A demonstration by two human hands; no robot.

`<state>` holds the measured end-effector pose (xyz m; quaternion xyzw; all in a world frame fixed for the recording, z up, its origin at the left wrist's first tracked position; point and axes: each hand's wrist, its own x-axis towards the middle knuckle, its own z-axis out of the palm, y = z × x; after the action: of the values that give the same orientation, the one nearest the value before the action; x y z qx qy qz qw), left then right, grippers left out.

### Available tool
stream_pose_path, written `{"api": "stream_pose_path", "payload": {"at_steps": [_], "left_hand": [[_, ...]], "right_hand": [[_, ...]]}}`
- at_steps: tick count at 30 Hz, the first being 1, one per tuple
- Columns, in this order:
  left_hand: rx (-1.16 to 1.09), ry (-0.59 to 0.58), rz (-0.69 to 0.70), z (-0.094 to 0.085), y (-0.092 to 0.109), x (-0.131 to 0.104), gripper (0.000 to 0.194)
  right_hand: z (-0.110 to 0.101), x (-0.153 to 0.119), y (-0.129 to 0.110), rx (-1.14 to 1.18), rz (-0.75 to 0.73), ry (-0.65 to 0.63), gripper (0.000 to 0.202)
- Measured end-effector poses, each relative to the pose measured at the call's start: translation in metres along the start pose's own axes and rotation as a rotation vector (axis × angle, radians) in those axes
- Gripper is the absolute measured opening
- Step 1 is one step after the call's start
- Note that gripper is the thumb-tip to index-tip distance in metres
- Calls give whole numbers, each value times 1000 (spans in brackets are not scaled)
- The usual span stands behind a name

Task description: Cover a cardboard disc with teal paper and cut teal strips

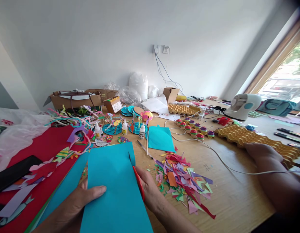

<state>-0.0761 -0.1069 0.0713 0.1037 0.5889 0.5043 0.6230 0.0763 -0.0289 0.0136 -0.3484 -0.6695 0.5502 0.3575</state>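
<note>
A large sheet of blue paper is held up in front of me. My left hand grips its left edge, thumb on top and fingers behind the sheet. In my right hand is a pair of scissors with red handles. Their dark blade crosses the sheet near its upper right edge, where a strip of paper curls away. Beyond the sheet lies another piece of blue paper, with a pen beside it. To the right of my right hand spreads a heap of coloured paper scraps.
Glue bottles stand mid-table near blue decorated plates. Red paper and pipe cleaners lie left. A white cable crosses the right side. Another person's hand touches an egg tray. A small white fan stands behind.
</note>
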Motion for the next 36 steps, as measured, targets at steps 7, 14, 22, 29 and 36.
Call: {"api": "stream_pose_path", "payload": {"at_steps": [7,14,22,29,36], "left_hand": [[66,56,-97,-3,-1,2,93],[-41,-6,-8,1,1,-2,95],[-133,-91,93,4,1,3,99],[-95,-158,-12,-1,-1,-2,88],[-4,19,9,1,-7,-4,77]], "right_hand": [[2,1,2,-27,-45,11,54],[4,0,6,-43,-15,21,51],[-1,-2,2,14,-22,-42,48],[-1,1,3,19,-19,-23,48],[0,0,4,-13,-34,16,47]]}}
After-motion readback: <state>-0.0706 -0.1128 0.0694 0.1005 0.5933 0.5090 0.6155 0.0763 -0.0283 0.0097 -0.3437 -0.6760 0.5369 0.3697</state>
